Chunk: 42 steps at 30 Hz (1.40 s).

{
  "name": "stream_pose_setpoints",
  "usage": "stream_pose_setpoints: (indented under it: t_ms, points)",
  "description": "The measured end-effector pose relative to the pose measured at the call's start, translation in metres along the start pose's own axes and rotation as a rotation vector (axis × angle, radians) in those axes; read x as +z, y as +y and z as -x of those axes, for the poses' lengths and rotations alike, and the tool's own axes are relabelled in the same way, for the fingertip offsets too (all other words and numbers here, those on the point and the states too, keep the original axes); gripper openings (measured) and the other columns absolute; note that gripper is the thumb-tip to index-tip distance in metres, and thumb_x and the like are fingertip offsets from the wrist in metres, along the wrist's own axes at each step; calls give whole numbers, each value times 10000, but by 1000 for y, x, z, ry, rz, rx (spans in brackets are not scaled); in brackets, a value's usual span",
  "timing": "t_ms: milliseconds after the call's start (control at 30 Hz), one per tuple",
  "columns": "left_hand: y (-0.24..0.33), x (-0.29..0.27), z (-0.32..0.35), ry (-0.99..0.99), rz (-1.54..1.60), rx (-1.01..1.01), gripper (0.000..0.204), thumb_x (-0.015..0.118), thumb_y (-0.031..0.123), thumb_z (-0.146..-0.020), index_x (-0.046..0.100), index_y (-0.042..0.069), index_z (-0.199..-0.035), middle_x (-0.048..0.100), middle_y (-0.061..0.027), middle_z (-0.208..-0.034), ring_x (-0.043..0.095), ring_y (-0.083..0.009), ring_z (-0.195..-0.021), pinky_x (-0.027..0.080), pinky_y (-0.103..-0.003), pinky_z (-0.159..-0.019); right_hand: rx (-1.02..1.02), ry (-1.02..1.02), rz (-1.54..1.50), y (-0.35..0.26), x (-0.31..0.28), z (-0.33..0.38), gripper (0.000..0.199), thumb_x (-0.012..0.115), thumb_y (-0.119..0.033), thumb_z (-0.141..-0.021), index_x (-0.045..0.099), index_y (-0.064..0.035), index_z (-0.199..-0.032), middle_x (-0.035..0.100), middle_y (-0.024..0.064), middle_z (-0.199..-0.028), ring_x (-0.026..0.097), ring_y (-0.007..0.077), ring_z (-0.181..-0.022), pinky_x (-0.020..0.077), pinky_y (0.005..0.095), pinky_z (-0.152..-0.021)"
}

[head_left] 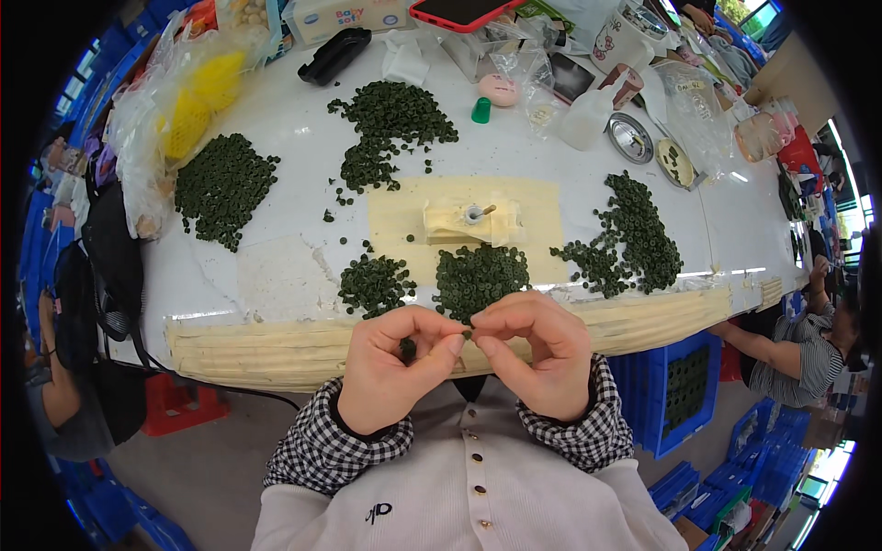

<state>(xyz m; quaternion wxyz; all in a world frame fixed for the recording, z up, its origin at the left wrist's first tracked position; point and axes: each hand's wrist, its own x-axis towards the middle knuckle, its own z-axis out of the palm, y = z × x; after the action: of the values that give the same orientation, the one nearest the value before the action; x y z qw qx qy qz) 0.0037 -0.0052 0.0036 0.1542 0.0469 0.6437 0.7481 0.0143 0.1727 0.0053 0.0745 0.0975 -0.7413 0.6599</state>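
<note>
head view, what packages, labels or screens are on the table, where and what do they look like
Tissue box: far edge, left of centre; white carton with blue and red print.
Phone: far edge, centre; red-edged slab, dark screen up.
Yellow bag: far left; clear plastic over yellow contents.
Clear bag: far right; crumpled, see-through.
Dark tablet: behind the white bottle; flat, black, partly covered.
</note>
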Motion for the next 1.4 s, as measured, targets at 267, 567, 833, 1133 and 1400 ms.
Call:
stream_pose_setpoints:
  t_ms: [267, 567, 833, 1133, 1400]
  points:
    - [6, -40, -5, 320, -428, 120, 43, 667, -16, -799, 668, -20, -842, 390, 78, -567, 320, -7, -533, 262, -180, -492, -117, 24, 570, 2, -31, -9, 115, 711, 23, -718, 641, -18, -799, 594, 67, -748, 552, 200, -681, 454, 292, -610]
    - [9, -68, -9, 69, 803, 51, 217, 456, 47, -941, 506, 3, -1148, 521, -28, -888, 412, -74, -648, 326, -189, -549, -266, -127, 903, 10, -20, -12, 137, 706, -110, -722, 594, -76, -794, 511, 44, -767, 482, 238, -777, 403, 347, -706]
    - [23, -49, -5, 271, 1282, -163, 272, 413, -22, -940, 470, -38, -1206, 476, -169, -1209, 489, -174, -961, 462, -250, -794, -284, -207, 1034, 10, -15, -10, 160, 675, -143, -751, 560, -65, -829, 470, 74, -785, 457, 240, -800, 386, 344, -735]
    - [16, -29, -2, -19, 1178, -346, 283, 366, 281, -1026, 546, 73, -1093, 538, 8, -746, 424, -78, -565, 367, -177, -526, -207, 12, 622, 9, -14, -6, 182, 661, 67, -748, 514, 16, -843, 540, 142, -789, 535, 306, -685, 452, 367, -609]
    - [19, 0, -4, -35, 872, -395, 398, 389, 155, -993, 412, -69, -1322, 498, -1, -849, 407, -81, -680, 373, -206, -602, -171, 60, 502, 2, -17, -8, 158, 656, 84, -751, 632, 11, -889, 640, 130, -812, 623, 251, -711, 495, 301, -629]
